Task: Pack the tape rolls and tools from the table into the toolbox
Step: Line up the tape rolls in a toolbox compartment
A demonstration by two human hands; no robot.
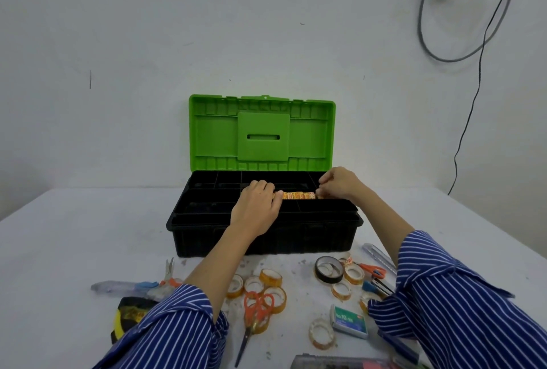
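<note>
The black toolbox stands open at the table's middle, its green lid upright against the wall. A row of orange-labelled tape rolls lies on edge in a tray compartment. My left hand grips the row's left end and my right hand pinches its right end. On the table in front lie several amber tape rolls, a black tape roll, orange-handled scissors, and a second pair of orange scissors.
A small staple box and a clear tape roll lie near the front right. Small scissors, a grey-blue cutter and a yellow-black tape roll lie front left. A clear ruler lies right. Cables hang on the wall.
</note>
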